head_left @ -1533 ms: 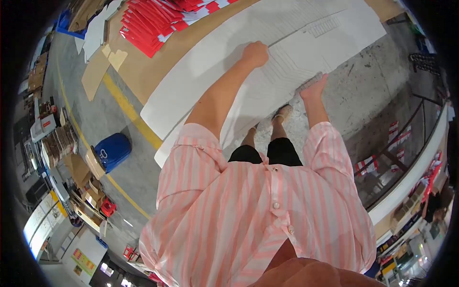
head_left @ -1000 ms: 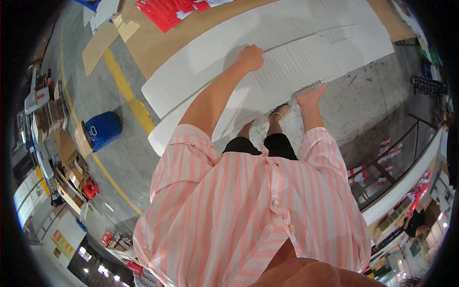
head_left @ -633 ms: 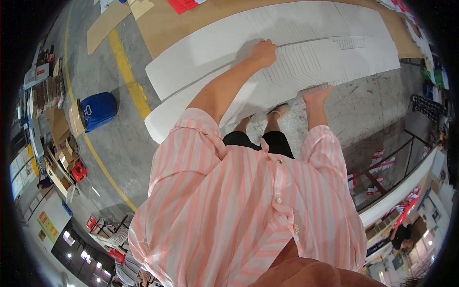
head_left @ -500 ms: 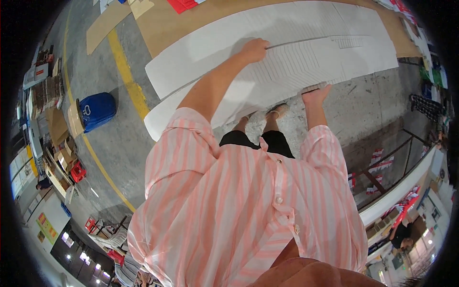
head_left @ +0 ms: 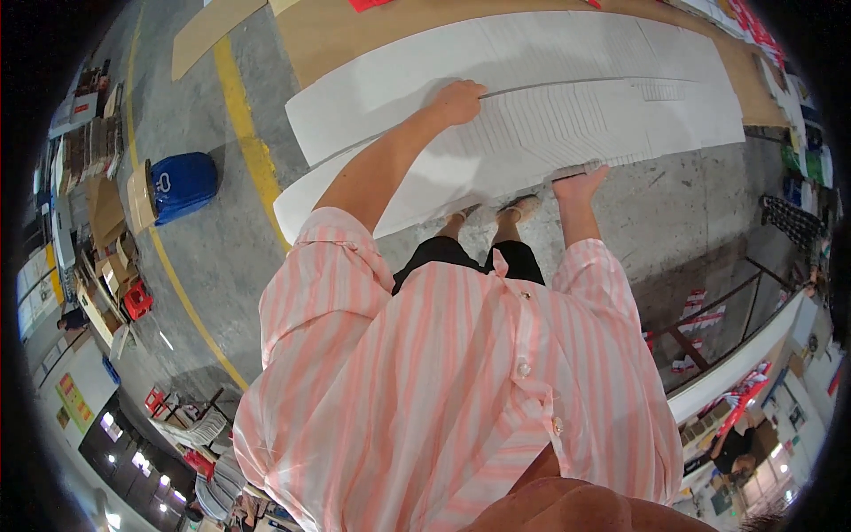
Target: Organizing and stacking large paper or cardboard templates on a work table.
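A long white cardboard sheet (head_left: 390, 84) with rows of short cut lines lies across the far side in front of me. Nearer to me is a second white cardboard panel (head_left: 425, 177), also scored with slits, with a dark gap between the two. My left hand (head_left: 458, 102) reaches over the near panel, its fingers curled round that panel's far edge at the gap. At the near edge, to the right, my right hand (head_left: 581, 183) grips the panel from below; its thumb side shows and most fingers are hidden under the cardboard.
Brown cardboard (head_left: 332, 44) lies beneath the white sheets. On the grey floor to the left stands a blue bag (head_left: 183, 186) beside a yellow line (head_left: 239, 115). A metal frame (head_left: 700, 341) is at the right. Stacked cartons (head_left: 102, 199) line the far left.
The whole view has turned slightly clockwise. Both hands keep their hold on the near white panel, with little visible movement of the cardboard.
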Demonstrator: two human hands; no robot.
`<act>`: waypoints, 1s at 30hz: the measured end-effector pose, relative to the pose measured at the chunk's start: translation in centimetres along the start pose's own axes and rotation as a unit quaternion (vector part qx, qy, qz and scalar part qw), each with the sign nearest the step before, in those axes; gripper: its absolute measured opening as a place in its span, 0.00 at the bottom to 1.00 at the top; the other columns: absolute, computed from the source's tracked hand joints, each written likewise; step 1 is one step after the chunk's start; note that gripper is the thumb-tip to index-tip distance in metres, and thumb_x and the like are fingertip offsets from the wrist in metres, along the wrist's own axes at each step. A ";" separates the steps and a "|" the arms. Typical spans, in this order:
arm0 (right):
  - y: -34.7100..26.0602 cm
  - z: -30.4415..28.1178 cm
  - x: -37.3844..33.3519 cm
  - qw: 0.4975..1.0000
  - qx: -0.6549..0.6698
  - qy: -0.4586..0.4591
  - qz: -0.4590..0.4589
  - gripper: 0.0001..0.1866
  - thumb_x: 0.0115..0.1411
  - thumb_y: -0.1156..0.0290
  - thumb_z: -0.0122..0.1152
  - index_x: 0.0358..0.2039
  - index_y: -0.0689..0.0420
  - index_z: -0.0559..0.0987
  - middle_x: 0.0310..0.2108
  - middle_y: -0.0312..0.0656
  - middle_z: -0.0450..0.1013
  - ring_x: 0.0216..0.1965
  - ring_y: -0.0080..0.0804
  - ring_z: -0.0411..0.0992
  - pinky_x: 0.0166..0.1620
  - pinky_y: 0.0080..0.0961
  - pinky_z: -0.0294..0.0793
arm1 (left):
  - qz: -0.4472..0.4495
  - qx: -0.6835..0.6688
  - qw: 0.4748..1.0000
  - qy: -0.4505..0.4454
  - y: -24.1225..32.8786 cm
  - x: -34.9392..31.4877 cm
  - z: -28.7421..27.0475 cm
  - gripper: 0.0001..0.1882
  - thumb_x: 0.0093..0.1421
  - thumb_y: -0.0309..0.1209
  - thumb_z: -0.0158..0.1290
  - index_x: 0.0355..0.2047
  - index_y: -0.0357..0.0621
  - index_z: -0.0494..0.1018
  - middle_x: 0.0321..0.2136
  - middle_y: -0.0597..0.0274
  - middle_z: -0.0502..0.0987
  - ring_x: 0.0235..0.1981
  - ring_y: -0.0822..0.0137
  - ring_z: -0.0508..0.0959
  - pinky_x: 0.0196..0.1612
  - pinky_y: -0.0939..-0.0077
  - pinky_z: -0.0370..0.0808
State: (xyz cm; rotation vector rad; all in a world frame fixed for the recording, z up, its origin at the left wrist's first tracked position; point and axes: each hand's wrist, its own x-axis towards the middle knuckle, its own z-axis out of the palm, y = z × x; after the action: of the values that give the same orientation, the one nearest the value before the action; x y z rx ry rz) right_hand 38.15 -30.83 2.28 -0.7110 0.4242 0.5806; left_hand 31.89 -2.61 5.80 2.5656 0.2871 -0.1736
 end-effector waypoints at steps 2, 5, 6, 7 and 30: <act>1.4 1.7 -2.3 0.996 -0.003 0.086 0.030 0.41 0.53 0.34 0.36 0.60 0.50 0.54 0.62 0.40 0.47 0.60 0.40 0.47 0.60 0.46 0.45 | -0.048 0.042 0.997 -0.043 -1.6 -2.2 -1.0 0.14 0.52 0.27 0.39 0.35 0.42 0.72 0.36 0.48 0.73 0.40 0.50 0.72 0.44 0.61 0.70; 3.4 3.1 -3.7 0.979 -0.001 0.201 0.030 0.41 0.52 0.34 0.38 0.59 0.49 0.55 0.60 0.41 0.49 0.59 0.41 0.48 0.59 0.47 0.46 | -0.076 0.108 0.986 -0.098 0.4 -4.0 -2.1 0.14 0.50 0.27 0.41 0.35 0.39 0.72 0.34 0.48 0.74 0.38 0.50 0.74 0.43 0.60 0.71; 3.9 3.0 -3.3 0.974 0.003 0.224 0.020 0.41 0.51 0.34 0.38 0.59 0.49 0.56 0.60 0.41 0.50 0.59 0.41 0.49 0.59 0.48 0.46 | -0.075 0.137 0.982 -0.106 0.9 -4.2 -2.2 0.14 0.50 0.27 0.42 0.35 0.38 0.72 0.34 0.48 0.75 0.38 0.50 0.74 0.43 0.60 0.71; 3.8 2.8 -3.0 0.975 0.001 0.223 0.021 0.41 0.51 0.34 0.38 0.59 0.49 0.56 0.60 0.41 0.50 0.59 0.41 0.49 0.59 0.48 0.46 | -0.076 0.135 0.982 -0.105 1.3 -4.0 -1.9 0.14 0.50 0.27 0.42 0.35 0.38 0.72 0.34 0.48 0.75 0.38 0.50 0.74 0.43 0.60 0.71; 11.4 5.7 -10.7 0.217 -0.834 -0.491 0.126 0.23 0.56 0.53 0.41 0.38 0.57 0.74 0.36 0.54 0.72 0.39 0.52 0.70 0.43 0.43 0.68 | -0.126 0.125 0.983 -0.051 -3.9 -12.9 -4.2 0.10 0.49 0.25 0.44 0.29 0.38 0.75 0.30 0.49 0.76 0.33 0.53 0.77 0.35 0.61 0.75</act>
State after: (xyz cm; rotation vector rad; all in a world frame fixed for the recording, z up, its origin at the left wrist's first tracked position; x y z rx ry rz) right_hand 23.82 -23.59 6.51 -2.0542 -1.8398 1.6258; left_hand 18.76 0.72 9.66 2.7477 0.5845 -0.4609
